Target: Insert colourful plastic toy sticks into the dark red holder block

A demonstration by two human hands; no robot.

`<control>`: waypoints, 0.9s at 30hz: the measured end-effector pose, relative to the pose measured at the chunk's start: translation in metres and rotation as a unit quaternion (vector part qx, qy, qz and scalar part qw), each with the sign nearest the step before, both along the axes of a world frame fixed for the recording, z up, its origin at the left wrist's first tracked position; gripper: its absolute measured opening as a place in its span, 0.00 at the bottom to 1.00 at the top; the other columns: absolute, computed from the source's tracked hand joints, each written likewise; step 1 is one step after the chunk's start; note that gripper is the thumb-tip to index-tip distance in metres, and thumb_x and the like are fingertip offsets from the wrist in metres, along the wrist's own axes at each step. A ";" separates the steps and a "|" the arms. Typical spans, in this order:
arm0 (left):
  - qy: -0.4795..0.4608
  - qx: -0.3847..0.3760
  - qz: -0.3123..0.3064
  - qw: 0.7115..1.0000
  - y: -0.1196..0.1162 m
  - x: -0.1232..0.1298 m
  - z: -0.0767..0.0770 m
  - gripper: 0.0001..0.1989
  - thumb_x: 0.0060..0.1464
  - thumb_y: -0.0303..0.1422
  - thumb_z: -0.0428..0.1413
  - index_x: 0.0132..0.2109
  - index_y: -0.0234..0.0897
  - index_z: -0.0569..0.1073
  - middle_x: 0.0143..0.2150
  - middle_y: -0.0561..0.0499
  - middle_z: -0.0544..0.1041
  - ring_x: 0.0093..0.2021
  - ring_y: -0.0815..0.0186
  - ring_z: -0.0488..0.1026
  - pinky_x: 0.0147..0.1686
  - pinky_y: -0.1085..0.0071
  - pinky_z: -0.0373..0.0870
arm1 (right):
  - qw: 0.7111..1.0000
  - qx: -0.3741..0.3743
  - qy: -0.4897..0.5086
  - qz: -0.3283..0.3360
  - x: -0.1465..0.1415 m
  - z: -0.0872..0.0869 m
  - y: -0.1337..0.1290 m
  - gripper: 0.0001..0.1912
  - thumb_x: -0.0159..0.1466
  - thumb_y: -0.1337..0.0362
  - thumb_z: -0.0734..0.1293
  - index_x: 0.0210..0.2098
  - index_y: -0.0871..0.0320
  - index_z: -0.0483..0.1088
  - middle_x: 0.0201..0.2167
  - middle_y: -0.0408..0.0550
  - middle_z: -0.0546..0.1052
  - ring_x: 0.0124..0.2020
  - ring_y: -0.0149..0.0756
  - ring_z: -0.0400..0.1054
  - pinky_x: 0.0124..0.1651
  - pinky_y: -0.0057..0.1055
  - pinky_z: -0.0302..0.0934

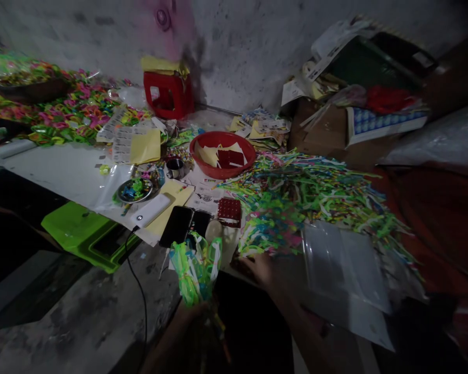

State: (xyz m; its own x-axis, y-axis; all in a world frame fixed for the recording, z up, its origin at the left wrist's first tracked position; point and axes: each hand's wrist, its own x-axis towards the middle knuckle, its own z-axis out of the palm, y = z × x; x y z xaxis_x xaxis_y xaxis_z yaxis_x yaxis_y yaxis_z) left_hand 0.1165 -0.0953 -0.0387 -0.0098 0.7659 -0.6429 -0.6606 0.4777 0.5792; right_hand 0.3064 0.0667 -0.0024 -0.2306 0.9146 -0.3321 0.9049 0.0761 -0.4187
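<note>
My left hand (195, 310) is closed round a bundle of green, white and blue plastic strips (195, 267), held upright below the table's front edge. Thin sticks poke out beneath that fist. My right hand (258, 266) is at the front edge, touching the near side of a loose pile of coloured strips (271, 223); its fingers are dim and partly hidden. Between the hands and the back of the table are a dark phone (177, 226), a round beige object (213, 230) and a dark red studded square (229, 212).
A red bowl (203, 169) holds papers. Nearby are a metal cup (174, 168), a small dish (135, 190) and a white power bank (152, 210) with a hanging cable. Clear plastic bags (345, 265) lie at right. A green stool (76, 228) stands at left.
</note>
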 end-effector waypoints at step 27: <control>-0.026 0.017 0.003 1.000 0.006 0.008 0.050 0.29 0.35 0.39 0.68 0.47 0.33 0.73 0.31 0.47 0.80 0.33 0.57 0.77 0.34 0.66 0.73 | 0.996 0.051 -0.076 0.020 -0.020 0.013 -0.008 0.11 0.64 0.61 0.61 0.35 0.58 0.74 0.34 0.53 0.79 0.36 0.39 0.72 0.36 0.28 0.56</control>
State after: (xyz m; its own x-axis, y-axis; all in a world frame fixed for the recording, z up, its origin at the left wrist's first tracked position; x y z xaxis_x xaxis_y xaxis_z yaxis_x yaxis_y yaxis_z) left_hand 0.1244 -0.0892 0.0111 0.0190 0.7875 -0.6160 -0.6929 0.4545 0.5597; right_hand 0.2868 0.0588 0.0103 -0.2217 0.9363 -0.2723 0.9528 0.1487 -0.2645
